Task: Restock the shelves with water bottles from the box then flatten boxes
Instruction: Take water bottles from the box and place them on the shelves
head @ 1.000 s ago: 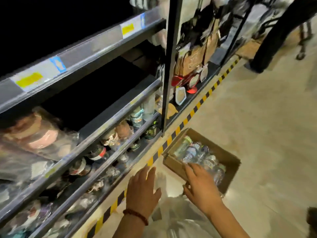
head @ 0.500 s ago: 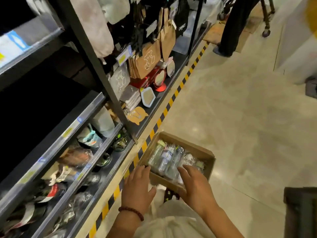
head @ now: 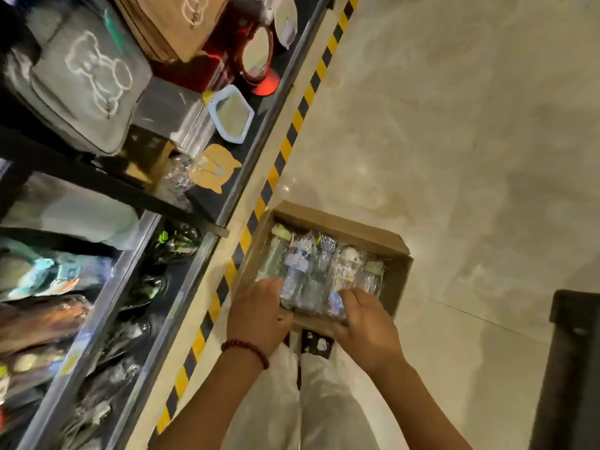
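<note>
Both hands [head: 259, 313] now reach into box [head: 397, 280]; bottles [head: 308, 274] lie pointing away.

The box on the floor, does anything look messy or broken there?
Nothing stands out. The box sits open and whole on the floor beside the striped tape, with wrapped bottles lying neatly side by side. Both hands, left and right, reach in.

Left hand [head: 259, 315] and right hand [head: 365, 323] forward, fingers curled downward.
</note>
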